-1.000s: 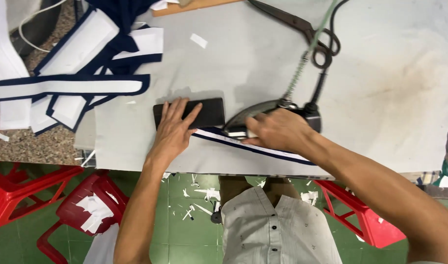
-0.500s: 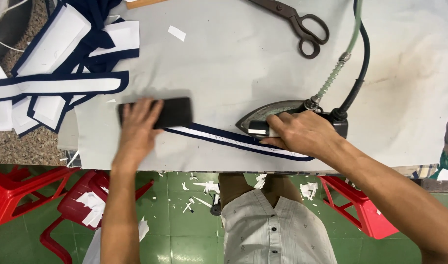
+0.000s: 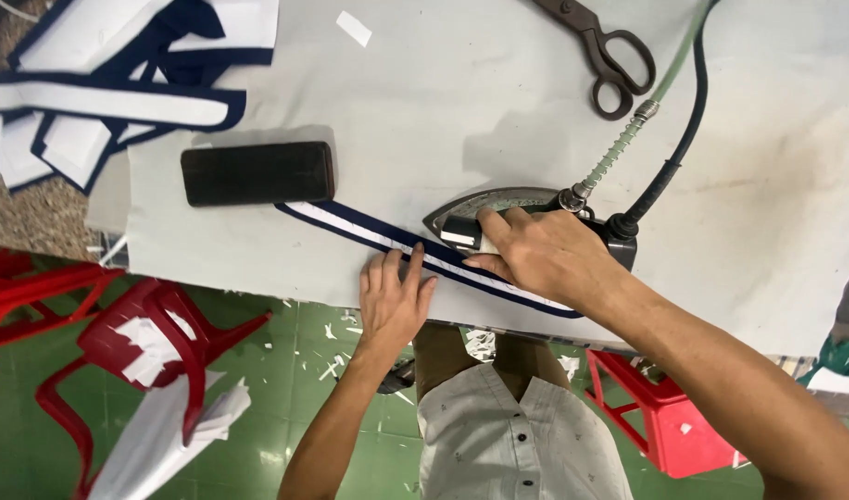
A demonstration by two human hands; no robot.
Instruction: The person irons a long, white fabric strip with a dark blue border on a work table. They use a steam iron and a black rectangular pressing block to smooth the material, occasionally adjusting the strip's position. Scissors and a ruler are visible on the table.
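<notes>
Head view: the left hand (image 3: 394, 301) has come off the black block (image 3: 257, 173), which it was pressing half a second ago. It now lies open and flat, fingers spread, on the near edge of the bench (image 3: 461, 102), its fingertips touching the navy-and-white strip (image 3: 369, 231) at centre frame. The block sits alone at centre left, weighing down the strip's left end. The right hand (image 3: 545, 255) is closed around the handle of the iron (image 3: 498, 218), which has slid a little left along the strip since then and rests just above it. Judging from this, pressing goes on along the strip, with the left hand now flattening the part just ahead of the iron's nose.

The bench is covered in pale grey cloth, stained brownish at right. Dark scissors (image 3: 605, 51) lie at upper centre right, beside the iron's hose and cable (image 3: 670, 148). More navy-edged white pieces (image 3: 100, 93) pile up at upper left.

Below the bench the floor is green tile strewn with white scraps, with red plastic stools (image 3: 146, 324) at lower left and lower right.
</notes>
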